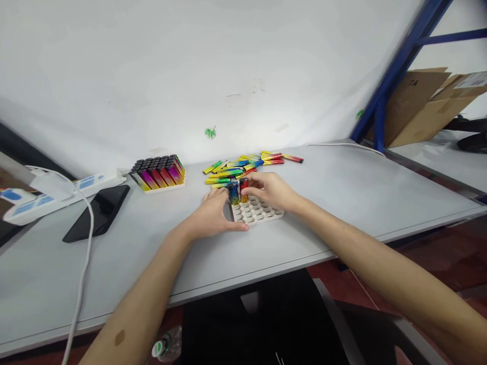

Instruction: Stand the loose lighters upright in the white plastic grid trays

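A white tray with rows of holes [255, 213] lies flat on the table in front of me. My left hand [213, 213] spans its left side, thumb along the front edge and fingers towards the back corner, gripping it. Two lighters are upright at the tray's back left. The blue lighter [234, 194] stands beside my left fingertips. My right hand [272, 190] pinches the red and yellow lighter [244, 190] between thumb and fingers, just right of the blue one. Whether its base is fully seated in a hole I cannot tell. Behind the tray lies a loose pile of shiny coloured lighters [228, 172].
A filled tray of upright lighters [160, 175] stands at the back left. Near it are a black phone [98, 213], a white power strip [89, 185] and a white cable [89, 243]. Cardboard boxes [422, 111] stand behind a blue frame [379, 121] on the right.
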`<state>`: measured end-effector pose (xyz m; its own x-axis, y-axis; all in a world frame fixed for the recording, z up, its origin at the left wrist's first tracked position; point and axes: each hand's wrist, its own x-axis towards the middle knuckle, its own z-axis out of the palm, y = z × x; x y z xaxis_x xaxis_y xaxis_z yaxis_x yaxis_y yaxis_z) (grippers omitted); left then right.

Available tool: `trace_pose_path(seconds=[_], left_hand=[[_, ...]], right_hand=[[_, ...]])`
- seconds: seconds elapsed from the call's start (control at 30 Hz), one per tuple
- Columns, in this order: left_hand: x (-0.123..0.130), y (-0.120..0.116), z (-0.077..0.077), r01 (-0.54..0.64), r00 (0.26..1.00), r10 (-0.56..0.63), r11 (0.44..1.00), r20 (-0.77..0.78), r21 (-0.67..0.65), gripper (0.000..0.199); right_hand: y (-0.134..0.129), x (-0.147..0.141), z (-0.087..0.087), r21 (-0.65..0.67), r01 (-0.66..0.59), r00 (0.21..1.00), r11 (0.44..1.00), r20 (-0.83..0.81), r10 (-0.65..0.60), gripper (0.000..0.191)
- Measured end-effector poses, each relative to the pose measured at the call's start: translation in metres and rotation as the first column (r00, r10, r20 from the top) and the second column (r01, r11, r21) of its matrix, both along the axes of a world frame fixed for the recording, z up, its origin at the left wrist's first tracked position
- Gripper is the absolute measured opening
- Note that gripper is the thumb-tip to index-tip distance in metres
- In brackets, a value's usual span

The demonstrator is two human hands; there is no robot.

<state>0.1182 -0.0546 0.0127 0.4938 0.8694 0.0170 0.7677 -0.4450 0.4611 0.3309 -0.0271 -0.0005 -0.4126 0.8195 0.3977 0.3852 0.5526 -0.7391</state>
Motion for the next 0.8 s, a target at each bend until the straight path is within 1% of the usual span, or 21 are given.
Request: trace_pose_path(seconds=[0.07, 0.1, 0.2, 0.27, 0.33, 0.37, 0.4, 0.47, 0.5, 0.57, 0.63, 0.7, 0.77, 0.8], left_hand=[[0.0, 0.0, 0.0, -0.004, 1.0, 0.004, 1.0, 0.002, -0.005, 0.083], [0.0, -0.001, 0.0, -0.01, 1.0, 0.01, 1.0, 0.004, -0.008, 0.081], [0.0, -0.001, 0.0, -0.016, 1.0, 0.016, 1.0, 0.017, -0.008, 0.082], [-0.001, 0.0, 0.0, -0.007, 1.0, 0.007, 1.0, 0.022, -0.004, 0.085], [-0.002, 0.0, 0.0, -0.003, 1.0, 0.003, 1.0, 0.017, -0.002, 0.087], [-0.003, 0.001, 0.0, -0.008, 1.0, 0.008, 1.0, 0.01, -0.003, 0.087], [-0.004, 0.001, 0.001, -0.014, 1.0, 0.014, 1.0, 0.003, -0.003, 0.086], [-0.005, 0.0, 0.002, -0.02, 1.0, 0.02, 1.0, -0.01, 0.001, 0.085], [-0.005, 0.0, 0.003, -0.018, 1.0, 0.019, 1.0, -0.014, 0.004, 0.085], [-0.006, 0.0, 0.004, -0.009, 1.0, 0.009, 1.0, -0.024, 0.007, 0.085], [-0.006, -0.001, 0.004, 0.001, 0.999, -0.001, 1.0, -0.032, 0.004, 0.087], [-0.006, 0.0, 0.004, 0.008, 0.999, -0.008, 1.0, -0.037, -0.002, 0.087], [-0.006, 0.0, 0.004, 0.013, 0.999, -0.013, 1.0, -0.035, -0.005, 0.087], [-0.007, 0.0, 0.003, 0.015, 0.999, -0.015, 1.0, -0.032, -0.006, 0.086]], right_hand=[[-0.003, 0.0, 0.004, 0.067, -0.013, 0.997, 0.998, 0.077, 0.008, 0.017], [-0.004, 0.001, 0.005, 0.081, -0.023, 0.995, 0.996, 0.096, 0.015, 0.017], [-0.004, 0.005, 0.006, 0.056, -0.036, 0.994, 0.998, 0.103, 0.03, 0.025], [0.001, 0.009, 0.003, 0.011, 0.005, 0.998, 1.0, 0.056, -0.006, 0.039], [0.013, 0.013, -0.002, 0.026, 0.101, 0.995, 0.995, 0.023, -0.101, 0.049], [0.02, 0.014, -0.004, 0.072, 0.149, 0.988, 0.986, 0.035, -0.152, 0.048], [0.029, 0.014, -0.007, 0.142, 0.188, 0.977, 0.972, 0.07, -0.2, 0.042], [0.046, 0.012, -0.01, 0.284, 0.231, 0.939, 0.93, 0.185, -0.29, 0.031], [0.054, 0.009, -0.012, 0.345, 0.237, 0.912, 0.908, 0.243, -0.33, 0.03], [0.066, 0.002, -0.013, 0.43, 0.212, 0.859, 0.877, 0.345, -0.377, 0.036], [0.073, -0.004, -0.014, 0.467, 0.162, 0.831, 0.87, 0.411, -0.375, 0.037], [0.075, -0.006, -0.014, 0.47, 0.127, 0.833, 0.873, 0.428, -0.351, 0.031], [0.073, -0.004, -0.012, 0.456, 0.141, 0.868, 0.879, 0.37, -0.331, 0.024], [0.07, -0.002, -0.011, 0.432, 0.174, 0.896, 0.885, 0.303, -0.324, 0.02]])
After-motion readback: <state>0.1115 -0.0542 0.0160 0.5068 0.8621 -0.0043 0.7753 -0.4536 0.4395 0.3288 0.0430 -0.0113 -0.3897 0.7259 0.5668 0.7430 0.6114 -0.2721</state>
